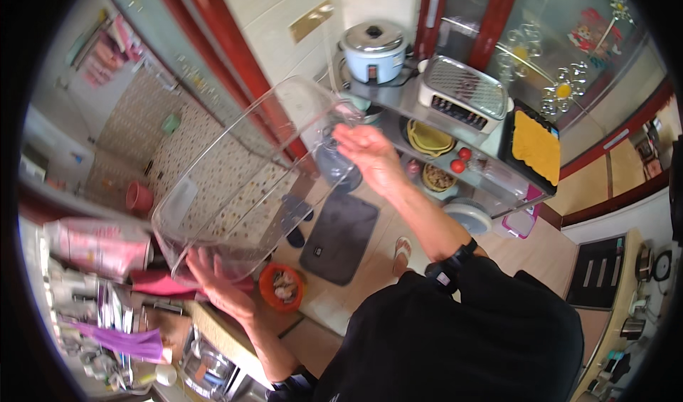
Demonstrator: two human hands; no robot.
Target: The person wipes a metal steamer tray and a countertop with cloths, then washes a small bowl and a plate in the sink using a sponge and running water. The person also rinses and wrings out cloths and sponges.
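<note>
A large clear plastic bin (229,175) is held up in the air between my two hands, tilted. My left hand (221,284) supports its lower left end, palm against the plastic. At the opposite end, my right hand (368,154) has its fingers curled near the bin's corner. Through the clear walls the pebble-patterned floor beyond and a red door frame show. Behind my right hand, a large transparent water bottle (336,162) stands on the floor, partly covered by the bin.
A metal shelf (493,148) at the right bears a rice cooker (373,52), a white appliance (464,92) and a black tray with a yellow cloth (536,146). An orange-lined waste bin (282,287), a grey mat (341,239) and slippers (293,218) lie below. The sink (208,370) is lower left.
</note>
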